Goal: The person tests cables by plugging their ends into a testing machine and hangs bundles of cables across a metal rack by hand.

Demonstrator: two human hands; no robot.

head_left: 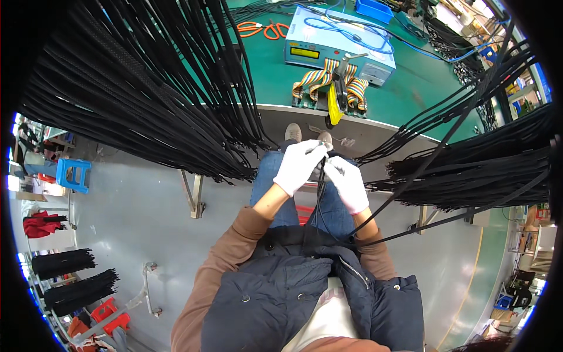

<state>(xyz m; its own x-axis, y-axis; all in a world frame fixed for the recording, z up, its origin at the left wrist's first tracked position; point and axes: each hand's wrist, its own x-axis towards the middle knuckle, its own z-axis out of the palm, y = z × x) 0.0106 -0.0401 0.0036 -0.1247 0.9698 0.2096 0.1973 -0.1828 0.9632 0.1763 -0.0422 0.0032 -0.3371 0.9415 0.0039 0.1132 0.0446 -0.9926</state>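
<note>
Both hands wear white gloves and meet above my lap, in front of the bench. My left hand (299, 166) has its fingers pinched together at the ends of thin black cables (320, 199). Close beside it, my right hand (347, 180) is also closed on these cables, fingertips almost touching the left ones. From there the cables hang down toward my jacket, and some run off to the right. The very ends between the fingertips are too small to make out.
A thick bundle of black cables (146, 100) hangs at the left, another (475, 167) at the right. On the green bench (258, 64) stand a light blue tester (334, 44), a fixture with striped ribbon cables (319, 79) and orange-handled scissors (274, 30). A blue stool (74, 175) is left.
</note>
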